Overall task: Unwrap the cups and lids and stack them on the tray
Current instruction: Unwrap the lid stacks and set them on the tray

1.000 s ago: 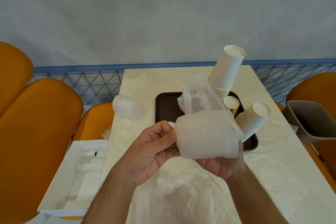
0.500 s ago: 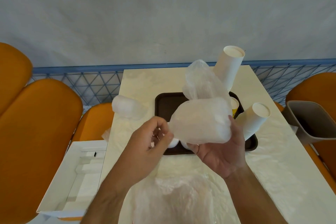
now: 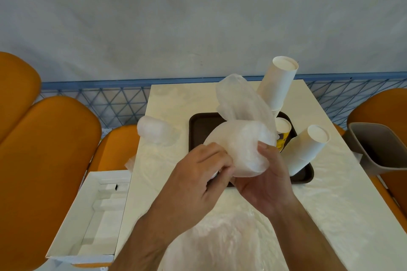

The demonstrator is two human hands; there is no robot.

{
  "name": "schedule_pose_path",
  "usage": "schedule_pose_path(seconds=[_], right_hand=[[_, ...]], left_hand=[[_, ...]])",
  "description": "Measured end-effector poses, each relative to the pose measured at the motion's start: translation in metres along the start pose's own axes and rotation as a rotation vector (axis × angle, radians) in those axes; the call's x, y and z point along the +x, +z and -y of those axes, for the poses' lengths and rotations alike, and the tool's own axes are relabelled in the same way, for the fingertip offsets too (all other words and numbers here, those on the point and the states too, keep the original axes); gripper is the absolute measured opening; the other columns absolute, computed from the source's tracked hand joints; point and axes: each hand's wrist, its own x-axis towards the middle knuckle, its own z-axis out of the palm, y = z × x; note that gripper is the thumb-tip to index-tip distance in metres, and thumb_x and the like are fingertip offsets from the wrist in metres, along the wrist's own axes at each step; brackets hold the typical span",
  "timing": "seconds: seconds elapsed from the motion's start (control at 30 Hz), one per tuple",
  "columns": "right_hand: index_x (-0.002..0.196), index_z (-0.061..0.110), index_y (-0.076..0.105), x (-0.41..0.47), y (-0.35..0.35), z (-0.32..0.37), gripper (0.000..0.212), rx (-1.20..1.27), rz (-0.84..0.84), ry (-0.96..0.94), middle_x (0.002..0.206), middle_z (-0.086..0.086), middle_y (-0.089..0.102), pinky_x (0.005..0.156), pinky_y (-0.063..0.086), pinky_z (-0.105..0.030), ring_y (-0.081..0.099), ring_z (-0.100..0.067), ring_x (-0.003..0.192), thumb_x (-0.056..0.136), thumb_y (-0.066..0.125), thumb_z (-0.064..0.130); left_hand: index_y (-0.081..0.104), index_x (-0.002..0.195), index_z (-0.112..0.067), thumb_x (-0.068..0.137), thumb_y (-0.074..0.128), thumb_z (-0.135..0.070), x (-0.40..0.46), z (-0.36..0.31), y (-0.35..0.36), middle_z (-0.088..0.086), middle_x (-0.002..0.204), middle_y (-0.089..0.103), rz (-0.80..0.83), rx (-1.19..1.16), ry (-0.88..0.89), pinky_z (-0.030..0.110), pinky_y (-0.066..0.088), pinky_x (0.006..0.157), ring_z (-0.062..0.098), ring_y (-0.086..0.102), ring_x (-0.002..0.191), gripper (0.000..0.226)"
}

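Now wrapped lids (image 3: pixel 240 145) between both hands.

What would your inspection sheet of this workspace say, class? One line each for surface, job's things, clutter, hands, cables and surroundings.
Surface: pale table bearing a dark brown tray.
Job's things: wrapped bundle held over the tray; two white cup stacks and a small cup on the tray; second wrapped bundle on the table at left.
Clutter: loose plastic wrap at the near edge.
Hands: left hand pinches the wrap; right hand grips the bundle.
Cables: nothing seen.
Surroundings: orange seats, white box, grey bin, blue railing.
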Motion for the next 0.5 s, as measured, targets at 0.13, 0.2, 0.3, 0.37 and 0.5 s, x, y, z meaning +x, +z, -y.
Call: schedule_pose_path(seconds=[0.13,0.2,0.3,0.37,0.5], right_hand=[[0.139,0.007,0.05,0.001,0.004,0.002,0.087,0.124,0.023,-0.02,0.122,-0.02,0.06,0.083,0.058,-0.043,0.064,-0.033,0.108,0.068,0.087,0.038],[0.139,0.008,0.05,0.002,0.003,0.001,0.085,0.167,0.028,-0.027,0.122,-0.019,0.06,0.083,0.058,-0.044,0.064,-0.033,0.109,0.068,0.087,0.037],[0.144,0.009,0.046,0.004,0.003,-0.002,0.093,0.221,-0.005,-0.067,0.126,-0.019,0.061,0.086,0.058,-0.044,0.065,-0.033,0.112,0.066,0.09,0.032],[0.146,0.01,0.046,0.004,0.002,-0.002,0.098,0.253,-0.023,-0.082,0.128,-0.018,0.062,0.087,0.058,-0.043,0.066,-0.033,0.114,0.062,0.094,0.028],[0.14,0.009,0.052,0.002,0.003,-0.004,0.09,0.232,0.055,-0.048,0.127,-0.019,0.063,0.084,0.059,-0.043,0.066,-0.034,0.112,0.061,0.094,0.024]], left_hand=[[0.056,0.083,-0.016,0.097,0.054,-0.019,-0.006,0.001,0.001,-0.014,0.089,0.052,0.082,-0.006,0.034,0.022,0.045,0.068,0.009,0.05,0.079,0.014],[0.053,0.081,-0.018,0.095,0.055,-0.018,-0.008,0.003,0.001,-0.016,0.086,0.05,0.114,-0.005,0.022,0.024,0.044,0.065,0.01,0.05,0.076,0.014],[0.051,0.078,-0.027,0.095,0.054,-0.024,-0.01,0.003,-0.004,-0.018,0.078,0.05,0.087,-0.151,-0.133,0.014,0.04,0.064,0.008,0.052,0.073,0.017],[0.054,0.079,-0.028,0.099,0.053,-0.029,-0.007,0.006,-0.006,-0.015,0.074,0.054,-0.021,-0.368,-0.468,0.014,0.04,0.065,0.006,0.053,0.07,0.02],[0.061,0.096,-0.02,0.097,0.049,-0.048,0.004,0.017,-0.004,0.001,0.084,0.064,-0.008,-0.756,-1.0,0.03,0.044,0.063,0.016,0.054,0.064,0.03]])
